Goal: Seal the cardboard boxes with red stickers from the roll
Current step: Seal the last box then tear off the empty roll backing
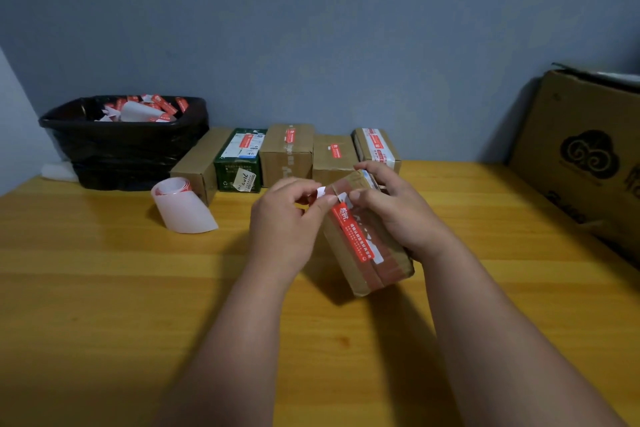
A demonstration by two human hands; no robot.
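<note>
Fingers of the right hand [391, 208] curl round a tilted cardboard box [372, 246] bearing a red sticker [353, 234]. Left hand [289, 215] pinches the sticker's white end at the box's upper edge

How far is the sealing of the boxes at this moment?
Done: four boxes in the back row carry red stickers. In hand: the right hand holds a box while the left hand pinches the end of its red sticker. Left: the leftmost box shows no sticker.

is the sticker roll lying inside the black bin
No, the sticker roll sits on the table, in front of the black bin.
</note>
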